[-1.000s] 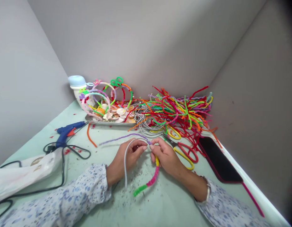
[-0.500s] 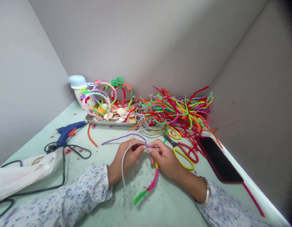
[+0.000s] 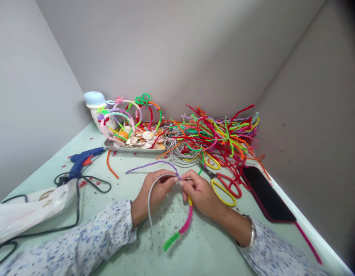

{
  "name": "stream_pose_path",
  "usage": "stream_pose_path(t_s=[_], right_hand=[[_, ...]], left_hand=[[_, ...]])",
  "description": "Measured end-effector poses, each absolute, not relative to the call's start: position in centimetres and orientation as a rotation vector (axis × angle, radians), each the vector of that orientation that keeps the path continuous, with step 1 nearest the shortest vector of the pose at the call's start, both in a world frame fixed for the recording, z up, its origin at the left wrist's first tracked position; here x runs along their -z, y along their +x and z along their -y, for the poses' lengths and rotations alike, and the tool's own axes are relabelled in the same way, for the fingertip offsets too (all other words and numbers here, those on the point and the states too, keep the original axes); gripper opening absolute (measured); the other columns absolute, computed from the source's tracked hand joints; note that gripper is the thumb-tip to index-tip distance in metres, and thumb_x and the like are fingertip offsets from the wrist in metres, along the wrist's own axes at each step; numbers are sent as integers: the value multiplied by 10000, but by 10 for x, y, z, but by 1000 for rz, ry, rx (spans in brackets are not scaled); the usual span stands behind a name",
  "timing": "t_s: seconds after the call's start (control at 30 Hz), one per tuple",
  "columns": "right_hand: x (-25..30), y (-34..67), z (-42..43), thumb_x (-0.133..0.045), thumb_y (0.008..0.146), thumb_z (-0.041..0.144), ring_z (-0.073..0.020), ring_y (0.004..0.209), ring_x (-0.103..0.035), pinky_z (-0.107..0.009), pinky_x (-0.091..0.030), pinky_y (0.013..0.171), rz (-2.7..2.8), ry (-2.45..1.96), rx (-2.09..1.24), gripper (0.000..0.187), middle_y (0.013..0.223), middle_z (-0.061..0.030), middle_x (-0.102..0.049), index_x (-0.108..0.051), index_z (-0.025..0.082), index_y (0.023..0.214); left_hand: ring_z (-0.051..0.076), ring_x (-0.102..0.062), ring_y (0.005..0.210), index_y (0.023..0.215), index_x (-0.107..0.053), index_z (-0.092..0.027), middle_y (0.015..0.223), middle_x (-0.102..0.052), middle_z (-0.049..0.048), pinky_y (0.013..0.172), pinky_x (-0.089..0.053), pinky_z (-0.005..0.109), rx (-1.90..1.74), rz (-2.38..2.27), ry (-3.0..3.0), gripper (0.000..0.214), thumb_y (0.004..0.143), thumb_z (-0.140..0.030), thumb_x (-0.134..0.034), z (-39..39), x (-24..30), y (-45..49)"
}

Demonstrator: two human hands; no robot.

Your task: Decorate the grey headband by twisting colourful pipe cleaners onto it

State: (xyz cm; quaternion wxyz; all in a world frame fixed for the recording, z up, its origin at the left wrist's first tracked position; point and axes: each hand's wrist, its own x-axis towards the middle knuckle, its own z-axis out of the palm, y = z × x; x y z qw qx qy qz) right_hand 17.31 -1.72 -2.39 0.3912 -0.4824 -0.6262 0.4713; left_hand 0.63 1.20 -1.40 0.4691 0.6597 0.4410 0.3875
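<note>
On the table (image 3: 211, 245), our left hand (image 3: 157, 191) and right hand (image 3: 202, 193) pinch the headband (image 3: 149, 207), arch away, ends toward us.

Both arms come in from the bottom corners and bend toward the middle. The left hand (image 3: 154, 190) and the right hand (image 3: 202, 191) meet there, palms down, fingertips nearly touching. Each hand has its fingers curled in a tight pinching grip.

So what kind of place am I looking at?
Probably a craft table: a heap of coloured pipe cleaners, a blue glue gun, scissors and a half-wrapped headband.
</note>
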Motion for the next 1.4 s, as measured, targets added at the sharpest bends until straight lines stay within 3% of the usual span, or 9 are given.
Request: stream_pose_path(t_s=[0.33, 0.77, 1.13, 1.4], right_hand=[[26, 173, 16, -479, 909, 331, -89, 433, -416, -201, -336, 458, 1615, -1212, -1177, 115, 509, 70, -553, -491, 217, 902], [22, 176, 14, -487, 894, 355, -82, 406, -359, -195, -279, 426, 1591, -1183, -1352, 152, 499, 66, -545, -497, 206, 863], [17, 183, 9, -495, 885, 373, -78, 381, -376, -191, -263, 408, 1525, -1175, -1494, 175, 486, 72, -537, -504, 200, 858], [19, 184, 8, -508, 875, 386, -76, 362, -373, -185, -251, 393, 1489, -1163, -1546, 185, 465, 79, -531, -505, 202, 854]], left_hand=[[99, -515, 523, 848, -681, -132, 649, -628, 16, 481, -403, 188, -947, -1092, 1661, 175, 800, -275, -593, -8, 8, 5], [70, -385, 493, 776, -633, -138, 546, -476, -48, 461, -313, 177, -950, -1068, 1560, 121, 767, -255, -605, -7, 6, 6], [93, -470, 544, 830, -649, -132, 632, -569, -12, 509, -383, 200, -977, -1056, 1538, 178, 773, -299, -630, -7, 8, 9], [87, -455, 524, 830, -655, -132, 624, -556, -14, 520, -406, 203, -966, -1044, 1535, 185, 783, -308, -626, -6, 6, 7]])
